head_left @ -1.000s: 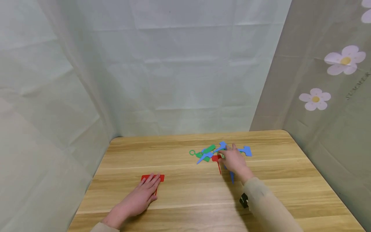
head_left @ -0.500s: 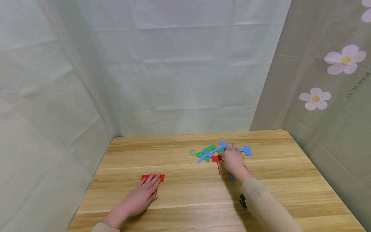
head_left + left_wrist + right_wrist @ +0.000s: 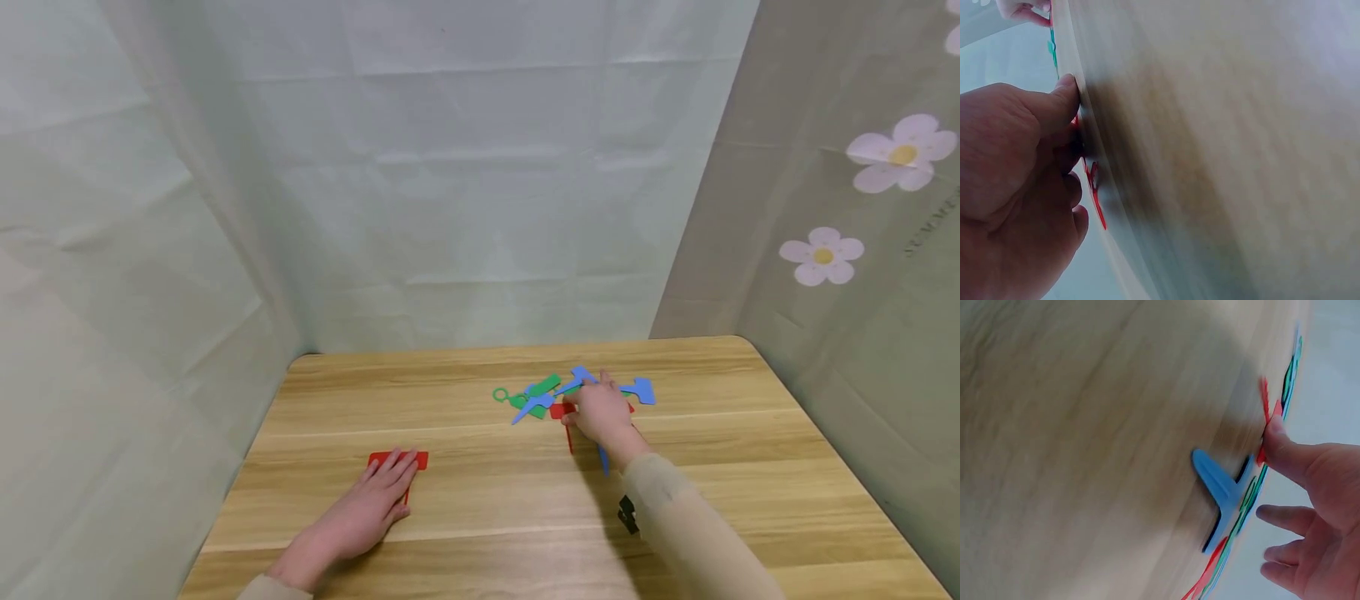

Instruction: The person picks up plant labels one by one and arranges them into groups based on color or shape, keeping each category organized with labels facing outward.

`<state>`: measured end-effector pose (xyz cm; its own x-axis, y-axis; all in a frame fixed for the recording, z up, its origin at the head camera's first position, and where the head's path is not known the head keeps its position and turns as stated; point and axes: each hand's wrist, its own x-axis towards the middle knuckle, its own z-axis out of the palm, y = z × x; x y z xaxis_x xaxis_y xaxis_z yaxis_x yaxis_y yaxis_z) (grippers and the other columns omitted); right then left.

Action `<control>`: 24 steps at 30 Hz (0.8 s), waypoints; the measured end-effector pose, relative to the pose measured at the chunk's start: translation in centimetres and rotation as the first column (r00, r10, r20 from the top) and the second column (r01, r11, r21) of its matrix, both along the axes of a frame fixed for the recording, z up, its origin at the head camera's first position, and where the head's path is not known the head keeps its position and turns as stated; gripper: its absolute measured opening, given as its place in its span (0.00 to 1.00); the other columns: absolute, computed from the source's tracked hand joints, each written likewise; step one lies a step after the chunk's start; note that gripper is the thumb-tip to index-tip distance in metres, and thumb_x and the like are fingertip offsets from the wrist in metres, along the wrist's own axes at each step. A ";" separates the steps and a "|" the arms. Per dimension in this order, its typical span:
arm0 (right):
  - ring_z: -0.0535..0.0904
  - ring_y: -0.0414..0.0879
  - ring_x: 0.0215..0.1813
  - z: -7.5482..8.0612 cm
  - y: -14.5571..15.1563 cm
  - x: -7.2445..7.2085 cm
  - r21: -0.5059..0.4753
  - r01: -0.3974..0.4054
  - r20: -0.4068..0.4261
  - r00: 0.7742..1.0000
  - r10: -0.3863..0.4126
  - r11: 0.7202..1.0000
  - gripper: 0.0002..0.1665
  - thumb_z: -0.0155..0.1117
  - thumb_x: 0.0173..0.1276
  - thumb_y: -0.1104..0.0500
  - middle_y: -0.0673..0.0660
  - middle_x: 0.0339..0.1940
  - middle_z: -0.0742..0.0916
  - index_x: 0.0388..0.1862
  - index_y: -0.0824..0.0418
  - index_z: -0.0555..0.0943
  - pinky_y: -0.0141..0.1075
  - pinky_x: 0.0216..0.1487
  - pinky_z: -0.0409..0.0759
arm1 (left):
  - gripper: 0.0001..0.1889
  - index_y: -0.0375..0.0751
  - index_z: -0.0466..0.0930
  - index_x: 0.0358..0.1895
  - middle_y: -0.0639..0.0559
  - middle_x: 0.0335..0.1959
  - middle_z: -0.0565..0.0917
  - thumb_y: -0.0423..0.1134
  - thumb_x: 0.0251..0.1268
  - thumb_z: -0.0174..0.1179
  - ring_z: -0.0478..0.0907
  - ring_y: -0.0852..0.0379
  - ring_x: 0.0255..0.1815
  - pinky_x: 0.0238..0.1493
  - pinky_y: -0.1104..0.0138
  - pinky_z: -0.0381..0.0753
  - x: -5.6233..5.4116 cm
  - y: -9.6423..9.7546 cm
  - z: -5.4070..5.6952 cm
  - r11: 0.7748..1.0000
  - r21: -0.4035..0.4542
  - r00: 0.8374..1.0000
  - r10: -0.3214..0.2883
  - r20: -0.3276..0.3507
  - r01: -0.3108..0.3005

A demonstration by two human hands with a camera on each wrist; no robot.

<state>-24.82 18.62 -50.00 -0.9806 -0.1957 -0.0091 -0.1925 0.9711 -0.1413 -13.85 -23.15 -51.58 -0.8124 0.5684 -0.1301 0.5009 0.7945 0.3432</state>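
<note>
My left hand (image 3: 367,508) lies with straight fingers over a red T-shaped plant label (image 3: 422,460) at the left of the table; the label's stem shows past the fingers. Farther back on the right, my right hand (image 3: 603,415) pinches the head of another red plant label (image 3: 557,411) between thumb and forefinger. Its other fingers are spread loosely, as the right wrist view shows. Beneath and beside that hand lie blue plant labels (image 3: 642,391), one of them a blue T-shaped label (image 3: 1225,494) close below the thumb. The palm hides part of the pile.
Left of the right hand, green labels (image 3: 545,385), one with a ring end (image 3: 500,394), overlap a blue label (image 3: 534,406). A small black object (image 3: 627,514) shows beside the right sleeve. Cloth walls (image 3: 480,208) stand behind and beside the wooden table (image 3: 480,533).
My right hand has shifted slightly, its thumb and forefinger coming over the red label's head. More red now shows to the right of that hand. The left hand stays on its label.
</note>
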 end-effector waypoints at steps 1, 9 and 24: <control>0.59 0.82 0.80 -0.1 -0.1 0.0 0.006 0.001 -0.008 1.000 -0.001 1.000 0.22 0.81 0.65 0.46 0.66 0.61 0.88 0.56 0.52 0.93 0.67 0.77 0.64 | 0.34 0.30 0.62 0.82 0.39 0.87 0.57 0.43 0.83 0.59 0.49 0.34 0.87 0.81 0.35 0.52 0.0 0.0 0.0 1.000 0.002 1.000 0.001 0.003 -0.001; 0.58 0.79 0.81 0.7 -1.3 0.0 0.035 0.018 0.011 1.000 -0.018 0.999 0.15 0.83 0.64 0.51 0.67 0.66 0.86 0.49 0.51 0.95 0.65 0.80 0.60 | 0.33 0.29 0.63 0.82 0.38 0.86 0.59 0.42 0.83 0.59 0.51 0.33 0.86 0.81 0.34 0.53 0.2 0.0 0.2 1.000 0.012 1.000 -0.001 -0.015 0.001; 0.48 0.80 0.83 1.1 -1.2 -1.5 -0.024 0.101 0.129 0.987 -0.097 0.995 0.14 0.87 0.59 0.53 0.71 0.67 0.82 0.39 0.49 0.87 0.70 0.81 0.52 | 0.34 0.29 0.62 0.82 0.39 0.86 0.58 0.42 0.83 0.59 0.49 0.35 0.87 0.81 0.35 0.52 0.1 0.2 0.1 1.000 0.007 1.000 0.006 -0.001 -0.006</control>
<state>-26.35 17.40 -48.90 -0.9863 -0.0998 -0.1312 -0.0740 0.9794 -0.1881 -13.76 -22.99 -51.44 -0.8161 0.5642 -0.1252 0.4963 0.7952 0.3483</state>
